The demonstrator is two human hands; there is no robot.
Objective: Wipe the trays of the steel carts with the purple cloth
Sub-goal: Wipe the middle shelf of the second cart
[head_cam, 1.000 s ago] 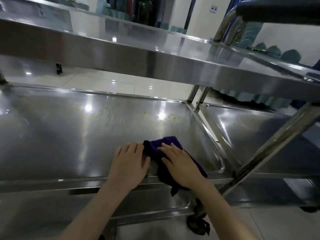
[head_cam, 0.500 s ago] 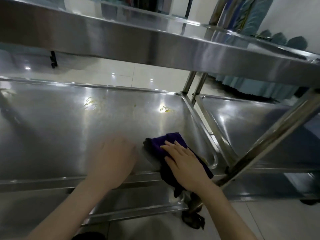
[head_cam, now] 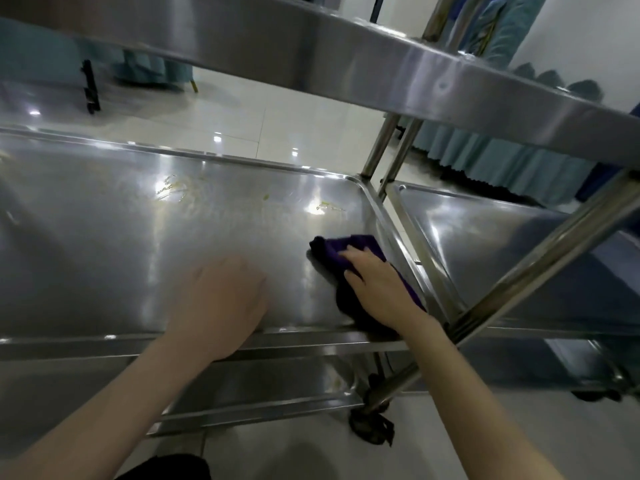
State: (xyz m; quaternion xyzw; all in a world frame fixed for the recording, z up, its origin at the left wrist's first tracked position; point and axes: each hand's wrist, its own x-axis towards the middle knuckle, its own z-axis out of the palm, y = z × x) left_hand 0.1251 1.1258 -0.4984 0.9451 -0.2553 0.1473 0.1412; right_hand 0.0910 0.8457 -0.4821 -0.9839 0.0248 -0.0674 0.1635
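Pale glossy floor tiles (head_cam: 277,109) shone beyond the cart, with teal drapes (head_cam: 502,157) hanging at the far right. Overhead, the upper tray (head_cam: 311,46) cut across at a slant, its broad steel rim low above my arms.

Both arms reached onto the middle tray (head_cam: 121,237), the surface I was at. Its raised lip ran along the near edge under my wrists, and its rounded far right corner met an upright post (head_cam: 377,147). A wide stretch of steel ran off to the left and toward the far lip, marked with yellowish smears (head_cam: 173,187) out past my fingers.

The purple cloth (head_cam: 336,251) lay in the tray's near right part, just beside the right lip. Its long axis ran from far to near, roughly along that lip. The bunched end pointed away from me and to the left, and the near end lay over the front lip.

My right grip (head_cam: 377,289) pressed down on the cloth, released, fingers fairly straight and aimed at the far left. My left grip (head_cam: 221,303) was blurred, but it rested palm down on bare steel, released too, apart from the cloth.

A slanted post (head_cam: 540,258) crossed just right of my right forearm. Behind it sat a second cart's tray (head_cam: 519,254), beside mine with a narrow gap between their lips. The lower tray (head_cam: 242,386) showed below, with a black caster (head_cam: 372,427) at its corner.
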